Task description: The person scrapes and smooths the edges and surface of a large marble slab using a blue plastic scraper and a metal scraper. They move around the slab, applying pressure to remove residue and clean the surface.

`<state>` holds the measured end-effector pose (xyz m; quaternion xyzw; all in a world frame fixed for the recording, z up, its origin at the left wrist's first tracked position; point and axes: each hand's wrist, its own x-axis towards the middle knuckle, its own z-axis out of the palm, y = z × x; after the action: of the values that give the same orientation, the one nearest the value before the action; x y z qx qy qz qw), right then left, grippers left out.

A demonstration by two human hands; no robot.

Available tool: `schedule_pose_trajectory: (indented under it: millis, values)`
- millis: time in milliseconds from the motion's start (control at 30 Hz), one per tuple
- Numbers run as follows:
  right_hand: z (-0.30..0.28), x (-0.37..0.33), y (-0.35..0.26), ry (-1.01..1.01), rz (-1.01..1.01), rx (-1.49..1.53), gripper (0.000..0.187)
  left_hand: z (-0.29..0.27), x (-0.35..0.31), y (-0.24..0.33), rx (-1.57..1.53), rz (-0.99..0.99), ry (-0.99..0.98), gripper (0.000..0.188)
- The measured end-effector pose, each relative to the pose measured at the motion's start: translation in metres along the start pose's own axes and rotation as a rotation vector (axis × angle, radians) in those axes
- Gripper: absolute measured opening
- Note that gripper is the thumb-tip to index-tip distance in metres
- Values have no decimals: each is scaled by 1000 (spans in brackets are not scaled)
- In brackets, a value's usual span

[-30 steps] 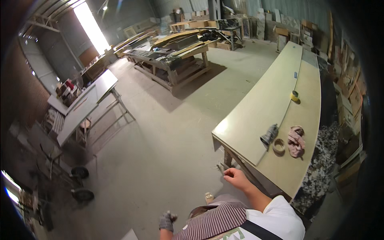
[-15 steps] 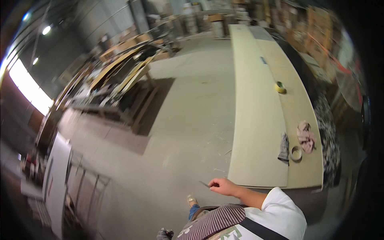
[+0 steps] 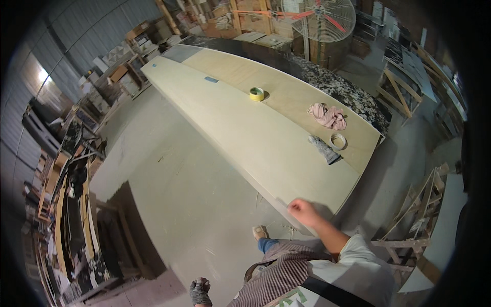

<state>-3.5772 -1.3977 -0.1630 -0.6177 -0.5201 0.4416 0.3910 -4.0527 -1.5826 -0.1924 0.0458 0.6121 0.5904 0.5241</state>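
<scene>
Head view: one long pale plywood tabletop (image 3: 245, 128) carries two tape rolls, a yellow roll (image 3: 257, 93) and a tan roll (image 3: 338, 140), plus one crumpled pink rag (image 3: 327, 115) and one grey glove (image 3: 324, 148). The bare right hand (image 3: 303, 212) rests at the tabletop's near edge, its grip curled, fingers together; whether it pinches anything cannot be told. The gloved left hand (image 3: 199, 292) hangs low, its grip closed in a fist, over the concrete floor (image 3: 194, 204). One round fan (image 3: 318, 19) stands beyond.
</scene>
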Motion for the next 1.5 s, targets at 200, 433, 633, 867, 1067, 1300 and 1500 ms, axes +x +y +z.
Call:
schedule_pose_trajectory:
  millis: [200,433,633,867,1067,1300,1500]
  values:
    - [28,123,23,339,64,-88,15,-49,147,3,-95,-97,-43,3]
    - [-71,153,-12,966,339,-905,31,-5,221,126,-139,-811,-24,44]
    - [-119,139,17,844,766,-952,24,19,344,121,108,-341,-233,2]
    - [-54,140,-116,623,203,551,14,143,310,203,328,-207,-413,6]
    - [75,190,-202,-168,93,998,19,236,265,244,365,-9,-937,66]
    - [212,222,-244,-586,140,678,25,308,215,291,468,802,-893,55]
    - [259,223,-260,-734,63,353,29,295,203,303,554,616,-869,36]
